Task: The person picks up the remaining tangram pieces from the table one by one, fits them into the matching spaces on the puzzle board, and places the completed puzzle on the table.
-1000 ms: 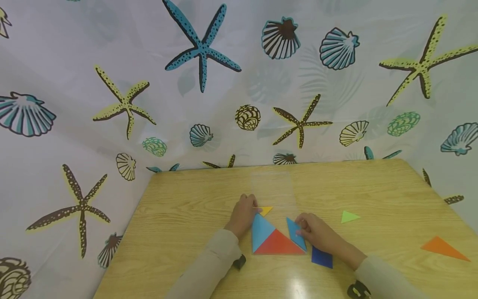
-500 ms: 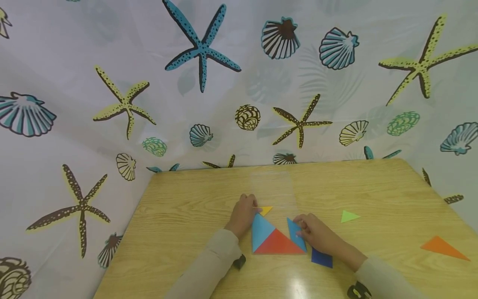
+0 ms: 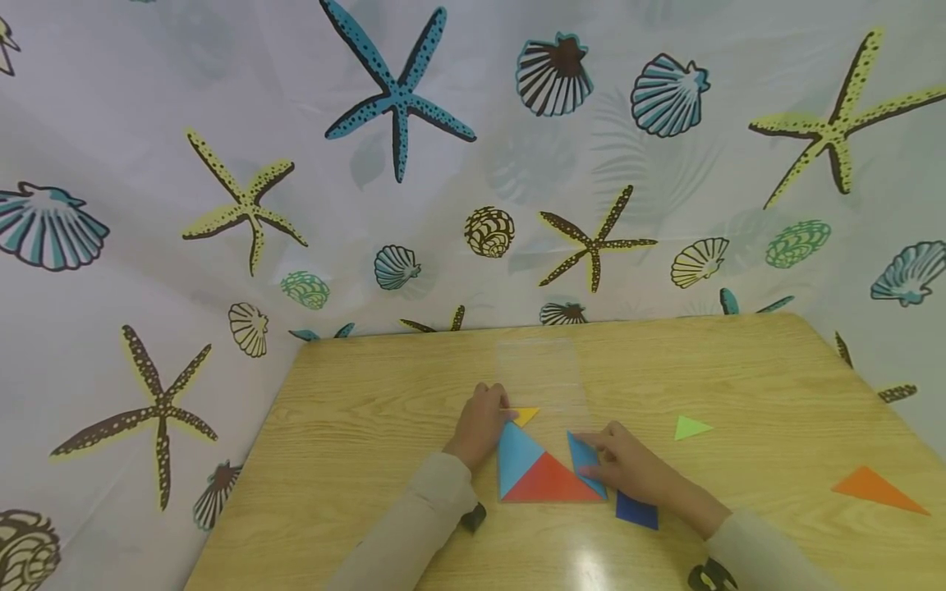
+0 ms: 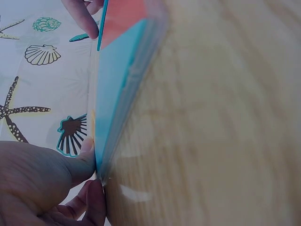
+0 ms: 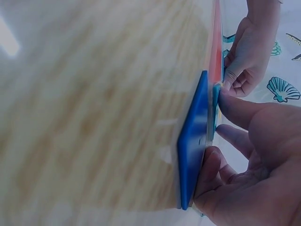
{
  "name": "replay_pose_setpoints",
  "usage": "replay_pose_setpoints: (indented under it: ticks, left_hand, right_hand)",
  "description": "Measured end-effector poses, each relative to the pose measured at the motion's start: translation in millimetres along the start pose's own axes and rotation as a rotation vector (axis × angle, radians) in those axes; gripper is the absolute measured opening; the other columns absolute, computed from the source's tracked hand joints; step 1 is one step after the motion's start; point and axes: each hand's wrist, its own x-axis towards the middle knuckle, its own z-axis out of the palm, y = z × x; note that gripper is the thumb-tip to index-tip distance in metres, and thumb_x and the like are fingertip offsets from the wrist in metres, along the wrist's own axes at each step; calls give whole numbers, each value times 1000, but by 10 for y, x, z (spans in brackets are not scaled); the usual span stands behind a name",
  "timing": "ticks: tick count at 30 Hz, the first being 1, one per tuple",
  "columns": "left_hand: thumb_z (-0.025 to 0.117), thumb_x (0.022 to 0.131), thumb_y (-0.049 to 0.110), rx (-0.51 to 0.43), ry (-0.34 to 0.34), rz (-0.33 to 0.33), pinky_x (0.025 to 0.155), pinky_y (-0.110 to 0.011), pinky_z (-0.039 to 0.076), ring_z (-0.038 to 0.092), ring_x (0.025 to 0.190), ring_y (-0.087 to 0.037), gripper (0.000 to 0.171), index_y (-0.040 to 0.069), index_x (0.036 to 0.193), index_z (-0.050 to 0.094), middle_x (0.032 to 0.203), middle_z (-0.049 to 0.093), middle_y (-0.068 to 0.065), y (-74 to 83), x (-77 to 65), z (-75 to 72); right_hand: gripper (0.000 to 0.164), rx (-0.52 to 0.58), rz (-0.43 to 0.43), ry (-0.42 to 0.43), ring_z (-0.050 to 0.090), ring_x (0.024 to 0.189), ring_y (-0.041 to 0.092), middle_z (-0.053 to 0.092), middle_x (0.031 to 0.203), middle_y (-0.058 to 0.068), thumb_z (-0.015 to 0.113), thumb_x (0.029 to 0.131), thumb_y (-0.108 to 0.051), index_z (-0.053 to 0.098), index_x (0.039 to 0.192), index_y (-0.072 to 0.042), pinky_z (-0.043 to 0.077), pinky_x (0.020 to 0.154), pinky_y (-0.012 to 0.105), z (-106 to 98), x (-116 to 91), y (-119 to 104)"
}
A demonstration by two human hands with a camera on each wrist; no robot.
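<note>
A clear shallow tray (image 3: 538, 365) holds flat tangram pieces. A light blue triangle (image 3: 519, 451) and a red triangle (image 3: 553, 484) lie edge to edge at its near left. My left hand (image 3: 480, 423) pinches the tray's left edge beside a small yellow triangle (image 3: 528, 417), which it partly covers. My right hand (image 3: 628, 464) has thumb and index finger on a blue parallelogram (image 3: 580, 454), which slants along the red triangle's right side with a thin gap at its upper end. A dark blue four-sided piece (image 5: 194, 146) lies under the right hand, partly hidden in the head view.
A light green triangle (image 3: 691, 428) lies on the wooden table (image 3: 384, 386) right of the tray. Farther right is an orange triangle (image 3: 879, 490). A cloth (image 3: 458, 189) printed with shells and starfish hangs behind the table and along its sides.
My right index finger has straightened leftward over the blue parallelogram, and the thumb has slid farther onto it. The parallelogram has shifted only slightly. My left hand has stayed in place.
</note>
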Motion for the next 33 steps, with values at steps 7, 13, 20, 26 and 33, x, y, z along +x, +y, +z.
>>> replay_pose_setpoints:
  ticks: [7,13,20,26,33]
  left_hand:
    - [66,87,25,-2,-4,-1,61,-25,40,45,67,-14,17,13,88,54,84,43,0,3,-7,-12]
    - [66,87,25,-23,-9,-15,62,-26,40,45,68,-14,16,14,87,53,84,43,0,3,-2,-10]
    - [66,87,24,-17,-9,0,61,-26,39,44,67,-14,17,13,87,53,84,43,-1,-2,1,-4]
    - [65,87,25,-23,-12,-10,62,-26,40,45,68,-14,17,14,87,53,85,43,-1,16,-7,-18]
    - [65,88,23,-36,-8,-15,61,-26,39,44,68,-15,16,12,87,54,84,43,-1,19,-12,-23]
  right_hand:
    - [54,-19,6,48,34,68,15,37,84,7,68,85,-26,50,133,-7,34,54,23,32,22,-12]
    - [53,-22,1,51,34,71,16,37,85,7,67,85,-25,51,131,-5,35,57,23,37,22,-31]
    - [52,-24,1,52,40,77,17,40,89,7,67,86,-25,51,130,-5,39,63,25,39,13,-25]
    - [45,-46,22,92,46,83,17,46,93,7,69,85,-22,55,122,-1,43,69,27,44,21,-73]
    - [38,-79,25,132,46,82,15,49,93,6,70,84,-21,57,112,0,43,68,26,67,28,-87]
